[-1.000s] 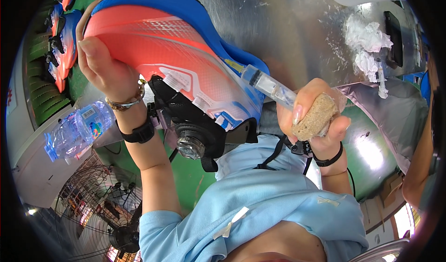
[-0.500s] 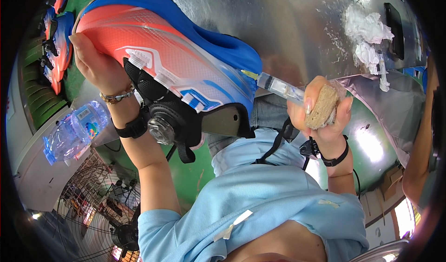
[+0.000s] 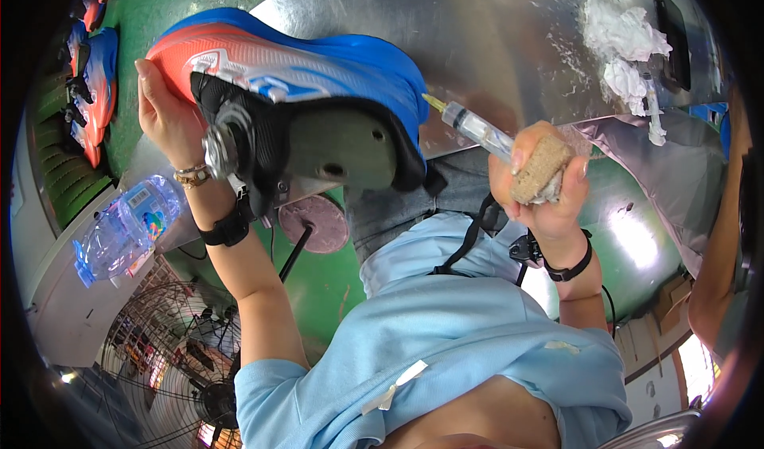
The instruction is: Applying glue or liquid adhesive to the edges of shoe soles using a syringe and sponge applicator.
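Observation:
My left hand [image 3: 169, 119] grips the toe end of a red, white and blue sports shoe [image 3: 334, 67], tilted with its blue sole up and away from me. A dark grey-green shoe last [image 3: 342, 143] fills its opening, and a round dial [image 3: 225, 148] sits by the black tongue. Closed in my right hand [image 3: 553, 220] are a clear syringe [image 3: 477, 131] and a worn tan sponge block [image 3: 543, 169] with some white matter beneath it. The syringe's yellow tip points at the blue heel, close to the sole edge; whether it touches I cannot tell.
A metal table [image 3: 477, 43] carries crumpled white tissue [image 3: 625, 31], a second syringe [image 3: 653, 107] and a black phone [image 3: 673, 42]. More shoes [image 3: 95, 91] stand at far left. A plastic bottle [image 3: 131, 222] and a caged fan [image 3: 183, 345] are lower left. Another person's arm [image 3: 716, 266] shows at right.
My left hand has tipped the shoe, turning its opening and last more toward me. The heel has shifted slightly left, and the syringe tip has moved a little up with it.

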### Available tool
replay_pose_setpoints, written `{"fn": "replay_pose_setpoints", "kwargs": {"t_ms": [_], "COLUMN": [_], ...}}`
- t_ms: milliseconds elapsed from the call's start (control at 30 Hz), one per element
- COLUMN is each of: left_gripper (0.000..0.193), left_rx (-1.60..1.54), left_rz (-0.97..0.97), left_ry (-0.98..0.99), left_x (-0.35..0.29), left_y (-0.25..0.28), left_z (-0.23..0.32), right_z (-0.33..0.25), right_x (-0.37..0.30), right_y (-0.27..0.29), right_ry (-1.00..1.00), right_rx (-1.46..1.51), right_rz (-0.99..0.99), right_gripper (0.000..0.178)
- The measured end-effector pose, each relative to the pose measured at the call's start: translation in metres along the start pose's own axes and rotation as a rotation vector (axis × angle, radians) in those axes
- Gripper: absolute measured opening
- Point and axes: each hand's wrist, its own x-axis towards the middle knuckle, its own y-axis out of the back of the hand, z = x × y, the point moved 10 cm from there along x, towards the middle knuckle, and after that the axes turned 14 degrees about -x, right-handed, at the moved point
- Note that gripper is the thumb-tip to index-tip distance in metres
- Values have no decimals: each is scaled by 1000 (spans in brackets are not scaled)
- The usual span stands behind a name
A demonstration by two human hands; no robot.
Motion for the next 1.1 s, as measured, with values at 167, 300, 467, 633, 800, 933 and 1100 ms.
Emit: {"fn": "replay_pose_setpoints", "kwargs": {"t_ms": [167, 300, 467, 633, 800, 933, 1100], "left_gripper": [26, 28, 30, 36, 43, 62, 66], "left_rx": [78, 200, 229, -62, -279, -322, -378], "left_rz": [50, 141, 11, -88, -277, -398, -445], "left_ry": [40, 295, 599, 823, 996, 1031, 1066], "left_x": [-24, -55, -130, -226, -260, -268, -275], "left_y": [13, 61, 97, 79, 22, 0, -8], "left_z": [10, 2, -4, -31, -49, -61, -68], "right_z": [10, 8, 10, 12, 14, 8, 3], "right_x": [6, 11, 11, 9, 1, -4, -12], "right_y": [-4, -11, -19, -24, -29, -33, -40], "right_ry": [-53, -7, -104, -113, -150, -172, -218], "right_rx": [-12, 67, -136, -162, -156, -212, -232], "right_rz": [110, 140, 237, 273, 274, 261, 270], "right_gripper": [51, 42, 57, 55, 55, 55, 54]}}
